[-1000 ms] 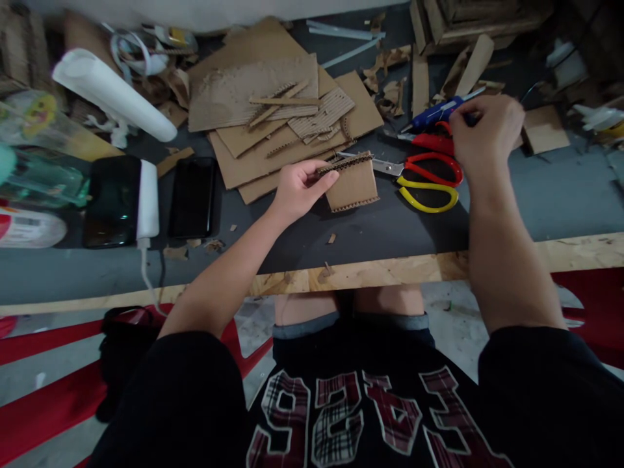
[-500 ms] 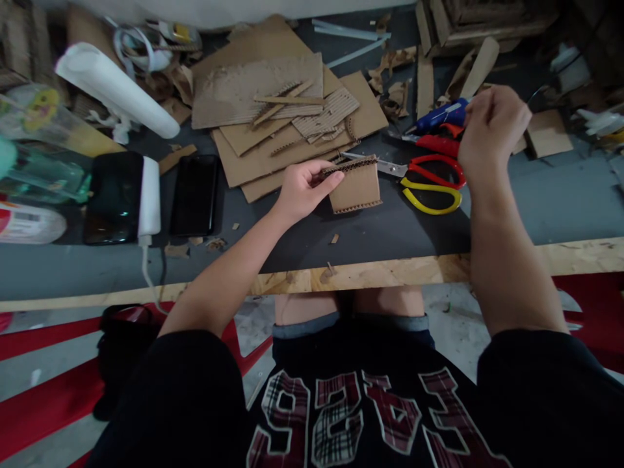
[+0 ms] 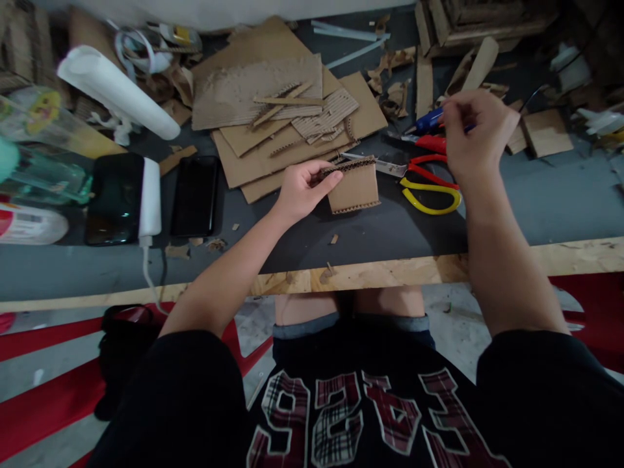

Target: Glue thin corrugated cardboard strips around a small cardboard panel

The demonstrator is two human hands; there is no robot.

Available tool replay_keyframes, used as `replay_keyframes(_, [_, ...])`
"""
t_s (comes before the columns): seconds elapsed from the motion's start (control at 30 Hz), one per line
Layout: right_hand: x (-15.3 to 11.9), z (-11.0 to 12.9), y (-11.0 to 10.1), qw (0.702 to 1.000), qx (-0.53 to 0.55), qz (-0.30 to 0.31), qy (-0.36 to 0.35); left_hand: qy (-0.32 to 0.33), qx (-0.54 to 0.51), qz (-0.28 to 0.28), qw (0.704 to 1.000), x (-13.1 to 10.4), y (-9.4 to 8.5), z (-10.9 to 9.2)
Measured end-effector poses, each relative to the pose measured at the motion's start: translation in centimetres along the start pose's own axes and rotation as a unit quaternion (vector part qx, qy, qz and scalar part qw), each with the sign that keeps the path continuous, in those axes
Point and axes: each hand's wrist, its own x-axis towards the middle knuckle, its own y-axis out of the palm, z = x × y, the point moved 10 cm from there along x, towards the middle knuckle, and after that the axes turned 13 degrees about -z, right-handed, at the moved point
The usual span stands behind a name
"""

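Note:
My left hand (image 3: 307,188) pinches a small cardboard piece (image 3: 355,188) between thumb and fingers, just above the grey tabletop. Its top edge has a dark corrugated strip, and the lower edge is corrugated too. My right hand (image 3: 480,133) hovers over a blue tool (image 3: 429,121) that looks like a glue gun. Its fingers are curled, with a gap between thumb and fingers where some blue shows. Below that hand lie scissors (image 3: 431,198) with one red and one yellow handle, blades partly behind the cardboard piece. A red-handled tool (image 3: 429,143) sits beside the blue one.
Stacked cardboard sheets (image 3: 234,149) with loose strips lie behind my left hand. To the left are a black phone (image 3: 195,195), a dark glossy device (image 3: 114,201), a white roll (image 3: 117,91) and bottles (image 3: 34,224). Translucent sticks (image 3: 351,32) lie at the back.
My right hand has moved left and slightly down over the blue tool, and its fingers have loosened from a closed shape. My left hand and the cardboard piece have barely moved.

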Motion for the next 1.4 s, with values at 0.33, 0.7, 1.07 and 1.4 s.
replay_keyframes(0.33, [0.2,-0.7,-0.4,0.997,-0.049,-0.022,0.053,-0.002,-0.009,-0.004,1.0,0.0,0.0,-0.1])
replay_keyframes(0.7, [0.0,0.9,-0.3,1.0,0.022,-0.011,-0.013,-0.005,-0.002,-0.009,1.0,0.0,-0.1,0.1])
replay_keyframes(1.07, [-0.1,1.7,-0.3,0.999,0.014,0.001,-0.048,-0.009,0.02,-0.002,1.0,-0.1,0.0,0.2])
replay_keyframes(1.4, [-0.2,2.2,-0.3,0.995,0.067,-0.006,-0.073,-0.01,0.011,-0.002,1.0,-0.1,0.1,0.0])
